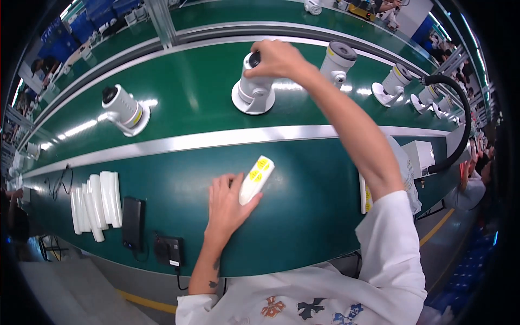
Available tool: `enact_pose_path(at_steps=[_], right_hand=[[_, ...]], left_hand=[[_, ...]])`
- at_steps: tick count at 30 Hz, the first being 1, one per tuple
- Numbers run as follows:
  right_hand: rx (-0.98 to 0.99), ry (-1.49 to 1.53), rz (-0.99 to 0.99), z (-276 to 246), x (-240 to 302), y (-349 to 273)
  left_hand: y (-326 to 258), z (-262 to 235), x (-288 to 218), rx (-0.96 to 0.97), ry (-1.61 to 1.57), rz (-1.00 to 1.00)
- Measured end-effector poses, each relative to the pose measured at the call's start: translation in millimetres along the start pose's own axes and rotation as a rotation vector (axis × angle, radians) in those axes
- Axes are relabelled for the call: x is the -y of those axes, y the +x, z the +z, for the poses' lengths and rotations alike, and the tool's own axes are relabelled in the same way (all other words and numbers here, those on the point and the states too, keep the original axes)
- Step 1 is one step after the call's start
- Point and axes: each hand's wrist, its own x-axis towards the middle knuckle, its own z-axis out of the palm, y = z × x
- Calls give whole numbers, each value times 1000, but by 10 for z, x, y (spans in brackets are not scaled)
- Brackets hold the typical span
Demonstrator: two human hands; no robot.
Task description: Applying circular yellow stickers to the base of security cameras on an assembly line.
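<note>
On the green belt [189,81] beyond the bench stands a white security camera [250,88] on a round base. My right hand [279,58] reaches far forward and grips its top end, thumb on the near side and fingers over the back. Lower down, my left hand [223,203] rests on the dark green bench [303,216]. Between its thumb and fingers is a flattened white strip of yellow round stickers [254,181], tilted up to the right. The fingertips of the right hand are partly hidden behind the camera.
More white cameras stand on the belt, one at left [125,111] and several at right [395,81]. A pale metal rail [216,140] divides belt from bench. White rolled strips [111,197], a black case [132,222] and a black adapter [169,251] lie left. A black hose [465,108] arches at right.
</note>
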Motion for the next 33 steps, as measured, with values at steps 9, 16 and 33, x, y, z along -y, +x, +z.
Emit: enact_pose_path(at_steps=[9, 16, 33], right_hand=[[-988, 409, 156, 389, -87, -298], [-638, 846, 906, 959, -1452, -947], [-18, 1067, 349, 540, -108, -3425]], left_hand=[[-134, 23, 265, -112, -1091, -346], [-38, -153, 174, 149, -1708, -379], [85, -121, 151, 68, -1709, -402]])
